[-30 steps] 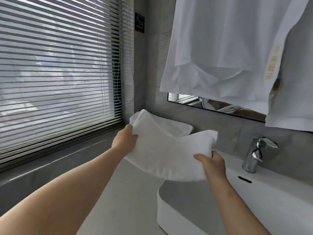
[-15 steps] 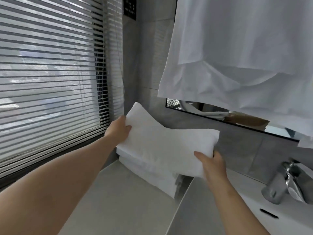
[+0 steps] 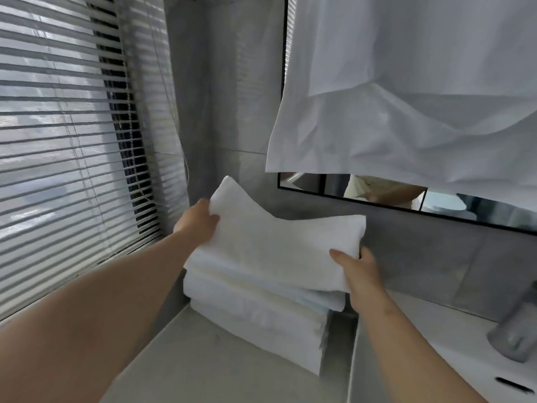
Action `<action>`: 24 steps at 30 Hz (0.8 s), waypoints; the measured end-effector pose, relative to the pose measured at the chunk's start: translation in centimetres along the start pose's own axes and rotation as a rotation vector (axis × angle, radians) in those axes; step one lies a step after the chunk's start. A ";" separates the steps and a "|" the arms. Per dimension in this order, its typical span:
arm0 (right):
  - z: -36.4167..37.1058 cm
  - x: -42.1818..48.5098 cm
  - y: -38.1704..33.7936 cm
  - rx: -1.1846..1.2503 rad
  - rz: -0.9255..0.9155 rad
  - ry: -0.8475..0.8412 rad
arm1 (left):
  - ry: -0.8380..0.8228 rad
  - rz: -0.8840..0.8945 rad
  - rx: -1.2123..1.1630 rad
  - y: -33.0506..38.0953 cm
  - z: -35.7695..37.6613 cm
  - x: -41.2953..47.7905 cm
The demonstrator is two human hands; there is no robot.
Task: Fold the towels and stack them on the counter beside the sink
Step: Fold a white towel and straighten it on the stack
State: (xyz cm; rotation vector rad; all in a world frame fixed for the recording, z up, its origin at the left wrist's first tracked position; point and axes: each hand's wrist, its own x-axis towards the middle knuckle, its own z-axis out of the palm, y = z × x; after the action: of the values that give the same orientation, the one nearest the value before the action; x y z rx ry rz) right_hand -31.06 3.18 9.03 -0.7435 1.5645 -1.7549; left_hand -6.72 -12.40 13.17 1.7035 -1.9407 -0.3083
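A folded white towel [image 3: 276,245] is held by both of my hands over a stack of folded white towels [image 3: 258,318] on the pale counter [image 3: 203,370]. My left hand [image 3: 197,225] grips its far left corner, which stands raised. My right hand [image 3: 359,269] pinches its right edge, thumb on top. The towel's near edge lies on the stack; its underside is hidden.
Window blinds [image 3: 66,146] fill the left side. A large white cloth [image 3: 412,91] hangs over the mirror [image 3: 377,191] at the upper right. The sink's rim [image 3: 453,362] and a blurred tap [image 3: 520,330] are at the right.
Both hands have carried the folded towel left and down, from above the sink onto the stack. The view has swung left, so the tap has slid to the right edge.
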 end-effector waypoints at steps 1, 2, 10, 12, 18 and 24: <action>0.3 0.4 0.2 0.006 0.000 0.003 | -0.002 -0.001 0.004 -0.1 0.2 0.6; 0.7 0.7 0.4 0.015 0.002 0.006 | 0.000 -0.003 0.011 -0.3 0.5 1.2; 1.1 2.3 2.9 0.044 0.084 0.067 | 0.011 -0.034 -0.003 -1.1 3.2 4.6; 0.9 2.3 3.4 0.038 0.116 0.078 | -0.004 -0.043 0.015 -1.5 3.7 4.8; -0.3 2.5 4.7 0.046 0.312 0.059 | -0.091 -0.152 0.091 -2.8 4.7 4.5; 0.0 2.4 4.4 0.003 0.330 0.055 | -0.150 -0.273 -0.095 -3.0 4.5 4.3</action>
State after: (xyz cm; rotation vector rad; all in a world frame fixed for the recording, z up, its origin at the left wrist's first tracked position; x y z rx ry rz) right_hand -32.09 0.99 4.59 -0.4095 1.6161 -1.5441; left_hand -6.87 -17.92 8.96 1.9299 -1.7622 -0.6348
